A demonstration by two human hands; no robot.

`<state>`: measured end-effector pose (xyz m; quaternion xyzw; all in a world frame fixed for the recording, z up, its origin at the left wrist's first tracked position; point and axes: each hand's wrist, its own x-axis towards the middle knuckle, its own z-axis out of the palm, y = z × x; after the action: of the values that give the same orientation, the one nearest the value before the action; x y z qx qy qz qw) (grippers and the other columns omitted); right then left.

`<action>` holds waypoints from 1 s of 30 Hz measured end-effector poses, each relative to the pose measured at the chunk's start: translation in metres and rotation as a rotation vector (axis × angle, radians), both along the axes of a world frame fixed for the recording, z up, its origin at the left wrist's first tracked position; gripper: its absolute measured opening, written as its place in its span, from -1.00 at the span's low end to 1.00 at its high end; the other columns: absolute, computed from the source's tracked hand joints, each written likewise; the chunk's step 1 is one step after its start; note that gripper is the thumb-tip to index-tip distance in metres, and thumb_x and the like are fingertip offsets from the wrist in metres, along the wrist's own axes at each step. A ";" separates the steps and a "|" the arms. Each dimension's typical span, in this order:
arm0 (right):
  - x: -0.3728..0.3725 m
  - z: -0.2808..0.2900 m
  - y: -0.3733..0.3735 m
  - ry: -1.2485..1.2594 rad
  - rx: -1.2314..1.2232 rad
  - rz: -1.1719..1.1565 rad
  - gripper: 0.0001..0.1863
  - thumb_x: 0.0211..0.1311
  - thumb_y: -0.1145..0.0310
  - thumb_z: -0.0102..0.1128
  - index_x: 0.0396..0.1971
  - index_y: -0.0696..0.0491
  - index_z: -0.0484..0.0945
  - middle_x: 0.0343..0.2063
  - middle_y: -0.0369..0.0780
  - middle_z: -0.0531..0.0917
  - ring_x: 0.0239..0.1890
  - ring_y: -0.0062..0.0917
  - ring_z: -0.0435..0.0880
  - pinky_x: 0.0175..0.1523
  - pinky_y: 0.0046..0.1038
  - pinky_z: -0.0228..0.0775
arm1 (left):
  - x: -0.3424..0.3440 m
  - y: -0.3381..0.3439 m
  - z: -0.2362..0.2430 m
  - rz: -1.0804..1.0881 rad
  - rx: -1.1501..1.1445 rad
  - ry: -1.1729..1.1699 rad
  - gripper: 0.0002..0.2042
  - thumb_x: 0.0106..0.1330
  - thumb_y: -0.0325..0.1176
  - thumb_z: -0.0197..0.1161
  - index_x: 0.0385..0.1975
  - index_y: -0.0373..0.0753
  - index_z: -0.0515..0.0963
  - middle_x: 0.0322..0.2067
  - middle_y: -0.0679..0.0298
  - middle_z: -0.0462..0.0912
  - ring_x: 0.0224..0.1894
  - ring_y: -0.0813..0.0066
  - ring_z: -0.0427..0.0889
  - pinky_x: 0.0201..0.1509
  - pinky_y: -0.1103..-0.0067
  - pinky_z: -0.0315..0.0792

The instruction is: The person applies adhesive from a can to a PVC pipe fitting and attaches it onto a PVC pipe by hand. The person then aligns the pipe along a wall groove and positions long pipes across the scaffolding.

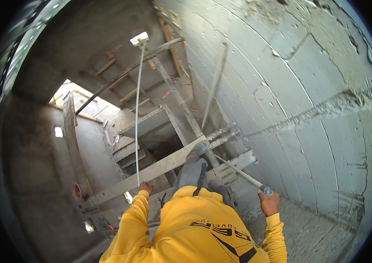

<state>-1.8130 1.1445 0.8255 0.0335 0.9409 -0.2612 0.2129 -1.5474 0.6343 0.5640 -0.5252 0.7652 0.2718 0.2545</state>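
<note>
My left hand (145, 188) is closed at the near end of a long thin whitish pole (139, 109). That pole runs away from me to a bright white piece at its far end, whose kind I cannot make out. In my right hand (269, 202) is a second pale pole (240, 173), gripped near a grey fitting (265, 190) at its end. It slopes down and away to the left, toward the planks by my feet. One of my shoes (199, 149) rests on a wide wooden plank (155, 171).
Beneath the plank lies a dark stairwell opening (164, 142) with concrete steps (126, 151). A grey block wall (282, 96) rises on the right, with a loose pole (215, 83) leaning on it. A timber beam (177, 96) and a board (74, 136) stand around the opening.
</note>
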 end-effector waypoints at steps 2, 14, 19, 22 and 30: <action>-0.012 0.000 -0.001 0.179 -0.010 0.059 -0.56 0.21 0.11 0.36 -0.38 0.29 0.66 -0.57 0.14 0.60 -0.48 0.05 0.61 -0.30 -0.15 0.44 | 0.105 0.012 -0.042 0.010 -0.042 -0.054 -0.56 0.23 -0.15 0.36 -0.01 -0.35 0.63 -0.11 -0.05 0.72 -0.09 0.03 0.72 0.04 0.32 0.56; -0.073 -0.081 0.012 0.166 0.040 0.120 -0.48 0.23 0.01 0.37 -0.34 0.29 0.63 -0.40 0.18 0.68 -0.31 0.14 0.67 -0.19 -0.03 0.50 | 0.126 0.177 0.036 0.566 0.240 0.151 -0.73 0.37 -0.26 0.23 -0.23 -0.39 0.64 -0.31 0.09 0.73 -0.28 0.33 0.69 -0.15 0.45 0.52; -0.078 -0.067 -0.014 0.275 0.307 0.366 -0.37 0.23 -0.13 0.31 -0.37 0.29 0.62 -0.39 0.19 0.67 -0.26 0.14 0.67 -0.16 -0.02 0.50 | 0.172 0.202 0.048 0.970 0.283 0.280 -0.80 0.35 -0.35 0.29 -0.30 -0.41 0.60 -0.46 0.22 0.64 -0.45 0.45 0.59 -0.29 0.49 0.50; -0.079 -0.068 -0.017 0.250 0.302 0.391 -0.34 0.22 -0.18 0.29 -0.38 0.29 0.62 -0.37 0.20 0.67 -0.23 0.14 0.67 -0.13 0.00 0.49 | 0.209 0.224 0.039 1.078 0.222 0.276 -0.79 0.40 -0.26 0.26 -0.31 -0.31 0.59 -0.45 0.22 0.69 -0.49 0.45 0.62 -0.37 0.49 0.56; -0.083 -0.071 -0.018 0.224 0.305 0.323 -0.33 0.20 -0.20 0.30 -0.33 0.27 0.63 -0.29 0.18 0.68 -0.17 0.12 0.67 -0.08 -0.03 0.51 | 0.202 0.225 0.048 1.082 0.246 0.305 -0.76 0.37 -0.30 0.26 -0.24 -0.41 0.60 -0.47 0.21 0.68 -0.46 0.44 0.61 -0.28 0.47 0.51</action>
<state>-1.8958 1.1261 0.7543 -0.1146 0.9804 -0.0806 0.1386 -1.3449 0.8594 0.6117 -0.7634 0.3781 0.5231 0.0253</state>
